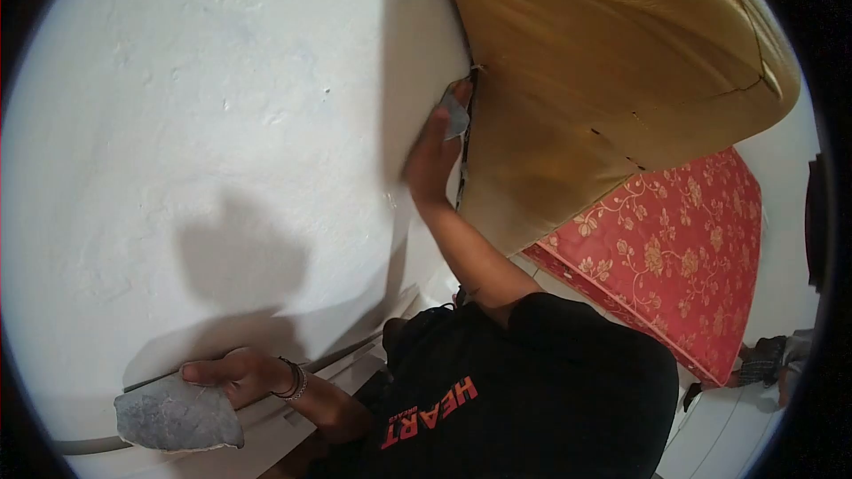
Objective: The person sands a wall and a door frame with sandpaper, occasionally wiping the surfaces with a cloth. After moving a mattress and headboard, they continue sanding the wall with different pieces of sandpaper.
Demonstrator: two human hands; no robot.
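A grey cloth (177,417) is pinched in the left hand (238,374) against the white wall (177,124). A small grey piece (454,113) is gripped by the right hand (432,155) beside the yellow mattress (612,62).

Grey crumpled cloth rag (177,417) bunched flat against white wall, low left. Smaller grey cloth piece (454,115) pinched upright at mustard-yellow cushion (612,71) edge.
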